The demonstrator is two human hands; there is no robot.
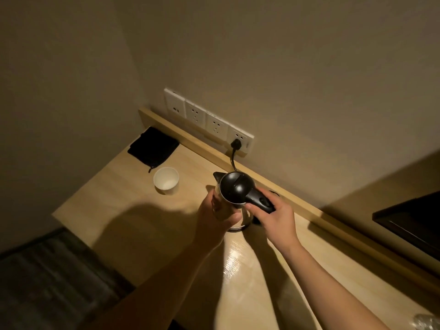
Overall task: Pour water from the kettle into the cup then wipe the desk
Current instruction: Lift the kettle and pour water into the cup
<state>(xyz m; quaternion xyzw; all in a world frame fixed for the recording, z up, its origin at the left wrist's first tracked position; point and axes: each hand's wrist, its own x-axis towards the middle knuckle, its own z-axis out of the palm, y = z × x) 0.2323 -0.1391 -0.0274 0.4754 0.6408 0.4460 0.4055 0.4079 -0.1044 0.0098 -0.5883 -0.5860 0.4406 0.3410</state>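
A steel kettle (234, 190) with a black lid and black handle stands upright near the middle of the light wooden desk (147, 225), its spout turned toward the upper left. My left hand (217, 214) wraps around the kettle's metal body. My right hand (273, 216) grips the black handle. A white paper cup (166, 180) stands upright and looks empty, to the left of the kettle, apart from both hands. A folded black cloth (153, 146) lies flat in the desk's far left corner, just behind the cup.
A row of white wall sockets (207, 120) runs above the desk's raised back ledge; a black plug and cord (234, 151) lead down toward the kettle. A dark screen (412, 220) stands at the right. The desk's left edge drops to dark floor.
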